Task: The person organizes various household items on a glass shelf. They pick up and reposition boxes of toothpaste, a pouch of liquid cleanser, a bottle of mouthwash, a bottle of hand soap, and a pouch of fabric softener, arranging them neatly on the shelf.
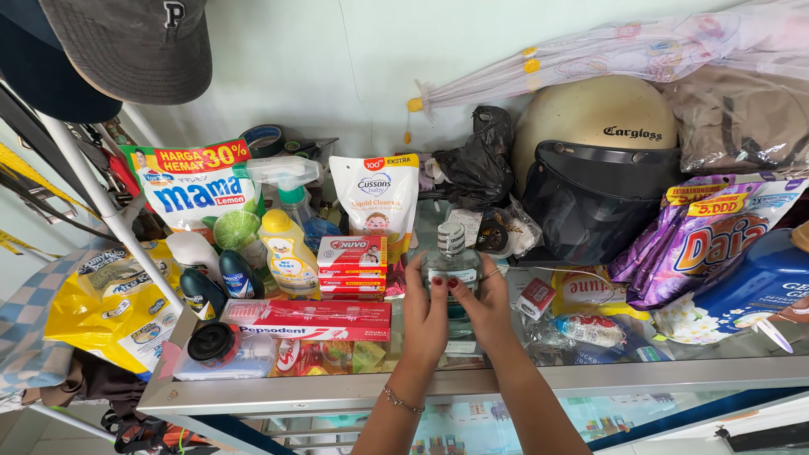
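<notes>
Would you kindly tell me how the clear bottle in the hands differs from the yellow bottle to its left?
The clear bottle is see-through and squat with a grey ribbed cap; the yellow bottle is opaque, taller, with a yellow top. The clear bottle is gripped by the left hand and right hand; the yellow bottle stands untouched among other goods. Both stand upright on the glass counter.

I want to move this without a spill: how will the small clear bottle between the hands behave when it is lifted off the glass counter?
The small clear bottle looks rigid, so it should not flex between the left hand and right hand. Its smooth sides may be slippery. It appears filled with liquid, so probably heavy for its size, and, standing upright on the glass counter, could tip if nudged.
</notes>
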